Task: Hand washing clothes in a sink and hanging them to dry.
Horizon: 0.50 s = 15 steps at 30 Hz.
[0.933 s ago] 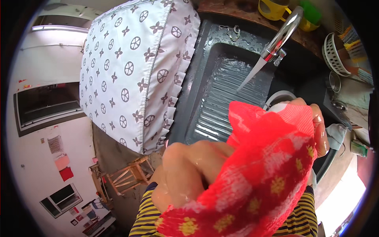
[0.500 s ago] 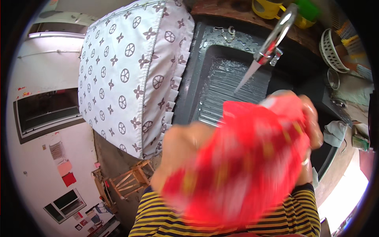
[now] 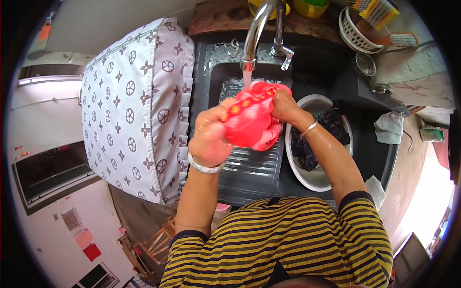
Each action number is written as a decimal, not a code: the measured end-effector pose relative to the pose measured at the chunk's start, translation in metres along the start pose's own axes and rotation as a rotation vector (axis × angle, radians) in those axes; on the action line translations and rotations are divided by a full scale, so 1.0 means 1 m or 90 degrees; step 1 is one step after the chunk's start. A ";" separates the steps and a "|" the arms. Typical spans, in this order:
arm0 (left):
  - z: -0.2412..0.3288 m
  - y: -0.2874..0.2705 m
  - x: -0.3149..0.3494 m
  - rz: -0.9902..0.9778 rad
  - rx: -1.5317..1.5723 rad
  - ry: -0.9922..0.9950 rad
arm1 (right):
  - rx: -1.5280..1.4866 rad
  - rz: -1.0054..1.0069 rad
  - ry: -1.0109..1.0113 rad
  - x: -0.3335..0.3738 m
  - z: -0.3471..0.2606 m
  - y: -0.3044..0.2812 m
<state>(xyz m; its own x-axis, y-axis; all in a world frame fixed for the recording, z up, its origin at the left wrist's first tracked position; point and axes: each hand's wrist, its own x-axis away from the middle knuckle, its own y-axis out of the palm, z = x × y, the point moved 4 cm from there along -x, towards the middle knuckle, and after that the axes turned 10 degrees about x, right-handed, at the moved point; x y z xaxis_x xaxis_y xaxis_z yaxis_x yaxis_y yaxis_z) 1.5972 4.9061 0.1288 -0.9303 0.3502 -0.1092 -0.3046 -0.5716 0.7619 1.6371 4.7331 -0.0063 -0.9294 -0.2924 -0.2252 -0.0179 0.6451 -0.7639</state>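
A wet red cloth (image 3: pixel 254 122) with a yellow pattern is bunched under the running tap (image 3: pixel 248 57). My left hand (image 3: pixel 210 137) is closed on its left side, a pale bangle at the wrist. At the cloth's right side my right hand (image 3: pixel 286 106) grips it, some fingers hidden in the folds. Water from the spout meets the cloth's upper edge. Below lies the ribbed floor of the black sink (image 3: pixel 249 168). A white oval basin (image 3: pixel 311 182) stands to the right, beneath my right forearm, with dark patterned cloth (image 3: pixel 307 151) in it.
A white cover (image 3: pixel 122 115) with a brown pattern drapes a bulky thing on the left. A white basket (image 3: pixel 353 31) with brushes (image 3: pixel 377 14) stands at the back right. A chain (image 3: pixel 233 47) lies on the sink's back rim. A pale rag (image 3: pixel 389 127) hangs at the right edge.
Both hands have carried the red cloth from close in front of me, where it was blurred, forward and down under the tap's stream. The view has shifted, now showing the basin.
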 end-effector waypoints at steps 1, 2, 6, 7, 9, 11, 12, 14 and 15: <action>-0.003 0.000 0.001 0.045 0.164 -0.028 | -0.221 -0.074 0.060 -0.002 0.009 0.005; -0.009 -0.005 -0.002 0.193 0.153 -0.012 | -0.419 -0.016 0.229 -0.003 0.026 0.003; -0.060 -0.094 0.037 0.318 0.268 -0.299 | -0.710 -0.012 0.324 -0.005 0.006 0.008; -0.064 -0.085 0.034 0.314 0.268 -0.305 | -0.727 -0.058 0.277 -0.003 0.000 0.010; -0.064 -0.065 0.022 0.321 0.225 -0.205 | -0.741 -0.100 0.231 0.006 -0.010 0.009; -0.052 -0.045 0.008 0.274 0.205 -0.152 | -0.607 -0.138 0.211 0.015 -0.024 0.006; -0.046 -0.040 0.001 0.236 0.165 -0.100 | -0.445 -0.108 0.150 0.015 -0.026 0.007; -0.035 -0.029 -0.005 0.191 0.138 -0.033 | -0.346 -0.156 0.096 0.015 -0.016 0.005; -0.030 -0.031 -0.005 0.190 0.135 -0.033 | -0.249 -0.212 0.038 0.013 -0.023 0.001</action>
<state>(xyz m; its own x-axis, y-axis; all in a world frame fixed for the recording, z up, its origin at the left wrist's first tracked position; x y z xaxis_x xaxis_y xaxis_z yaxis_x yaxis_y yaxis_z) 1.6053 4.9001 0.0866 -0.9584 0.2316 0.1667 0.0333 -0.4895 0.8714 1.6165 4.7458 0.0039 -0.8692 -0.4932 0.0348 -0.4416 0.7430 -0.5030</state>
